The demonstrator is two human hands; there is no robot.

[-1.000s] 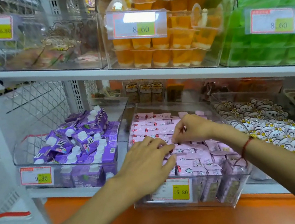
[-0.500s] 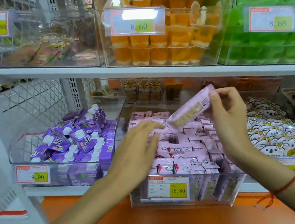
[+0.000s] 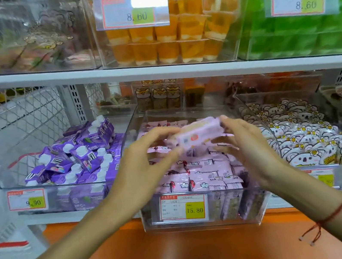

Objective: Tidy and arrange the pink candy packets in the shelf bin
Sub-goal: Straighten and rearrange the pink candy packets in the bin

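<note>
Both hands on one pink candy packet: left hand pinches its left end, right hand grips its right end, held above the clear bin. Packet is blurred, print unreadable. Remaining pink packets lie in the bin below, price tag on front.

Bare forearms; red string bracelet w/ gold bead, right wrist.

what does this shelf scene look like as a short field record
held item: pink candy packet, lifted above the bin
left hand: grips the packet's left end
right hand: grips the packet's right end
bin: clear shelf bin with pink packets in rows, tag 15.80
left neighbour: purple drink cartons
right neighbour: cartoon koala packets
</note>
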